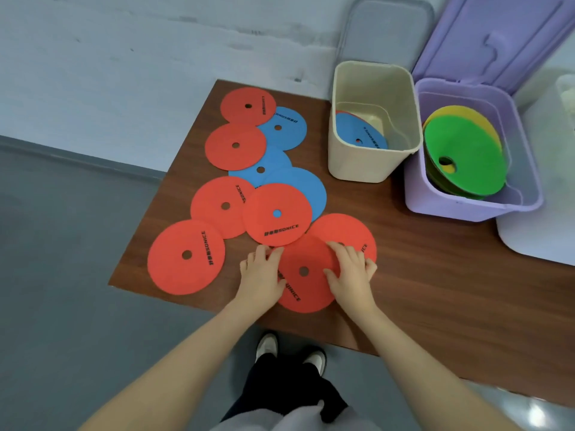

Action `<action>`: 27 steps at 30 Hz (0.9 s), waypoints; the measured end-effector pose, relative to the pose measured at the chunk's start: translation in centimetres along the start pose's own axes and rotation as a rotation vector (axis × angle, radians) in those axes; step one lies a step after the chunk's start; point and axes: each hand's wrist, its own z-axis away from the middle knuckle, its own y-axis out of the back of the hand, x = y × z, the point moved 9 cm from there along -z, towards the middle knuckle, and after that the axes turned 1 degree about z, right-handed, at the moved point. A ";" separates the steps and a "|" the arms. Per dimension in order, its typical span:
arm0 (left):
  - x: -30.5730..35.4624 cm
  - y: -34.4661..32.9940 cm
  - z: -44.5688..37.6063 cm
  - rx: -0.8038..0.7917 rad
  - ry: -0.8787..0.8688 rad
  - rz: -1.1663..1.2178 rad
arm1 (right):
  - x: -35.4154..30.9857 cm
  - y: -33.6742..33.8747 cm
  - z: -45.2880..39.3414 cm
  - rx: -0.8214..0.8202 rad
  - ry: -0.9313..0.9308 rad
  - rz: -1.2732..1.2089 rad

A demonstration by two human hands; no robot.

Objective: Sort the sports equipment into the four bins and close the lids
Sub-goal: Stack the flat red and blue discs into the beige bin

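Note:
Several flat orange discs and three blue discs (281, 127) lie overlapping on the brown table (420, 275). The nearest orange disc (306, 286) sits at the front edge, partly over another orange disc (351, 230). My left hand (263, 275) rests on its left rim with fingers spread flat. My right hand (350, 272) lies on its right side, fingers bent at the rim where the two discs overlap. The beige bin (373, 169) holds a blue disc (361, 135). The purple bin (473, 206) holds green and yellow discs (466, 150).
The purple bin's lid (497, 35) stands open behind it, and a grey lid (385, 29) stands behind the beige bin. A white bin (547, 231) shows at the right edge. My feet (289, 353) are below the table's front edge.

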 end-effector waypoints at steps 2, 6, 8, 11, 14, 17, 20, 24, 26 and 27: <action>1.2 -0.1 -0.3 -0.008 -0.086 0.110 | 1.2 1.0 -0.2 0.045 -0.034 -0.027; 4.5 0.3 -1.6 0.019 -0.216 0.275 | 3.8 2.9 -1.5 0.069 -0.136 -0.026; 5.9 0.7 -2.8 0.028 -0.248 0.298 | 5.1 3.1 -2.4 0.030 -0.200 0.012; 7.7 0.5 -4.8 -0.020 -0.288 0.238 | 6.8 3.0 -2.9 -0.029 -0.311 0.075; 7.1 -0.9 -6.1 -0.069 -0.206 -0.059 | 7.8 2.7 -2.3 -0.034 -0.393 0.102; 6.5 -2.0 -5.6 -0.111 -0.134 -0.140 | 8.1 2.4 -1.7 -0.004 -0.411 0.065; 6.2 -2.7 -4.9 -0.146 -0.137 -0.128 | 8.6 2.4 -1.8 -0.013 -0.430 -0.039; 6.0 -2.7 -4.7 -0.166 -0.129 -0.067 | 8.7 2.5 -1.7 -0.007 -0.455 -0.201; 6.1 -2.5 -4.7 -0.156 -0.127 -0.061 | 8.2 2.7 -1.3 0.032 -0.434 -0.303; 6.2 -2.4 -4.8 -0.142 -0.135 -0.078 | 7.8 2.9 -1.0 0.052 -0.408 -0.346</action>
